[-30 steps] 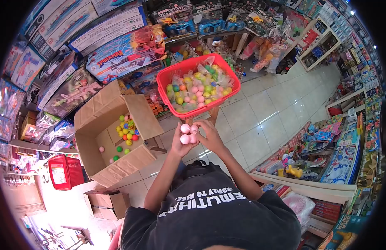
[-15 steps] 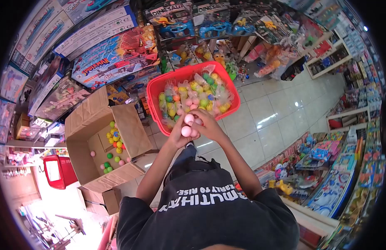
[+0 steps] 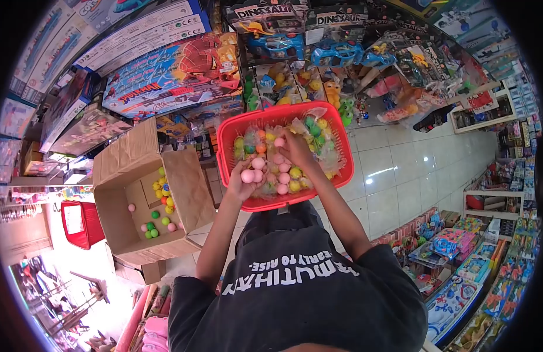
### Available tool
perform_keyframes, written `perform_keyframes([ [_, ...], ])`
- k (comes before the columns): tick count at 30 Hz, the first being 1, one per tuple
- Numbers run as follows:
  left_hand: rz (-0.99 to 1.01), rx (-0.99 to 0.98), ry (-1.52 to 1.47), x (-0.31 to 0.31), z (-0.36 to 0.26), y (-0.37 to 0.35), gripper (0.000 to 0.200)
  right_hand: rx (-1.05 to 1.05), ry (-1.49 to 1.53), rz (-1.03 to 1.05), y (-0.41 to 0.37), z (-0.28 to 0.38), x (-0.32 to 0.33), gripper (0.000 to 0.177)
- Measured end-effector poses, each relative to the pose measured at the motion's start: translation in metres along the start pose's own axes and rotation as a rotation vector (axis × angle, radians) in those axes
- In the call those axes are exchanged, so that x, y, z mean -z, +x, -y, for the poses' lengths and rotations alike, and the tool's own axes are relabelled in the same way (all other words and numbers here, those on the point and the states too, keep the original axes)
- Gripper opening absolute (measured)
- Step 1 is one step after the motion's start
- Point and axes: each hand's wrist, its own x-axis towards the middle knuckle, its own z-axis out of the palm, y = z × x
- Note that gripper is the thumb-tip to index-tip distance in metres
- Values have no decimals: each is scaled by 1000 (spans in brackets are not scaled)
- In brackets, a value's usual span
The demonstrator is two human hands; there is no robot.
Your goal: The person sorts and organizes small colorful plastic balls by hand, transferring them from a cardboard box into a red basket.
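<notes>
A red plastic basket holds many small balls, several of them in clear plastic bags. My left hand is over its near left side, cupped around several pink balls. Deeper in the basket, my right hand has its fingertips closed on one pink ball. More loose pink balls and yellow balls lie below the right hand. Bagged green balls are at the basket's far right.
Left of the basket stands an open cardboard box with yellow, green and pink balls inside. Boxed toys, including a Spider-Man box, line the far left. A shelf of packaged toys runs along the right. Tiled floor lies between.
My hands were together holding pink balls at the basket's near edge. They have parted: the left keeps pink balls, while the right has moved farther into the basket. The whole view has shifted.
</notes>
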Motion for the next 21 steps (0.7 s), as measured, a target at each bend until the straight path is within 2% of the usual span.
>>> perform_keyframes([
  [2, -15, -6, -16, 2, -3, 7, 30, 34, -296, 141, -1, -6, -8, 39],
  [3, -62, -27, 17, 0, -2, 9, 30, 27, -361, 135, -2, -8, -13, 37],
  [10, -155, -101, 82, -6, -3, 28, 34, 140, -328, 43, -19, -11, -17, 27],
  [13, -124, -89, 67, -8, -4, 35, 36, 148, -414, 57, -22, -6, -12, 28],
  [16, -59, -72, 166, -9, -8, 43, 38, 128, -249, 76, -14, -8, -4, 30],
  [18, -47, -37, 203, -15, -9, 45, 39, 165, -141, -54, -5, -6, 1, 33],
  [19, -33, 0, 238, -20, -8, 45, 39, 163, -141, -53, 0, 5, 11, 33],
  [21, -2, 7, 318, -30, -3, 46, 44, 8, 265, 266, 6, 23, 31, 36],
])
